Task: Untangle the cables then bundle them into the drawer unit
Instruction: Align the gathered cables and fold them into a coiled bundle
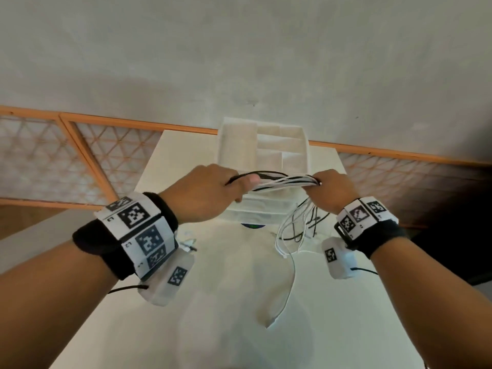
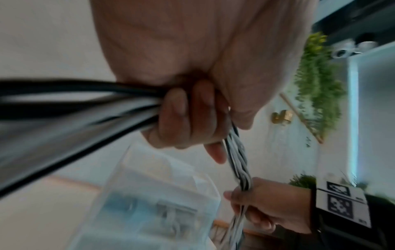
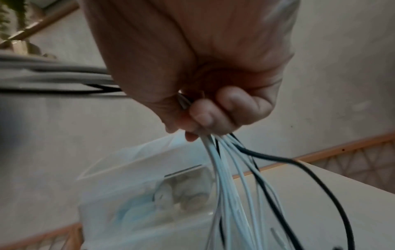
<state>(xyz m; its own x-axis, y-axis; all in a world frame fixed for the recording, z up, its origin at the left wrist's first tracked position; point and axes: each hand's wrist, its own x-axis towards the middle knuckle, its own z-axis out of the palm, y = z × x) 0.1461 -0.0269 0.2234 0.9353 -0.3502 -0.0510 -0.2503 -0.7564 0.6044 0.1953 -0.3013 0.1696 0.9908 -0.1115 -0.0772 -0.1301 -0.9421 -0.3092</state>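
Observation:
A bundle of white and black cables (image 1: 282, 181) is stretched level between my two hands, above the white drawer unit (image 1: 262, 158). My left hand (image 1: 213, 191) grips one end in a fist; its curled fingers (image 2: 183, 118) wrap the bundle (image 2: 237, 155). My right hand (image 1: 331, 189) grips the other end, fingers (image 3: 213, 115) curled round the cables (image 3: 230, 169). Loose cable tails (image 1: 292, 235) hang from the right hand down to the white table (image 1: 226, 302). The translucent drawer unit (image 3: 149, 186) shows below the hands in both wrist views.
The drawer unit stands at the far end of the white table, close to a grey wall (image 1: 239, 62). An orange-framed lattice panel (image 1: 80, 155) runs behind the table. A small white connector (image 1: 189, 245) lies by my left wrist. Green plants (image 2: 316, 84) hang off to one side.

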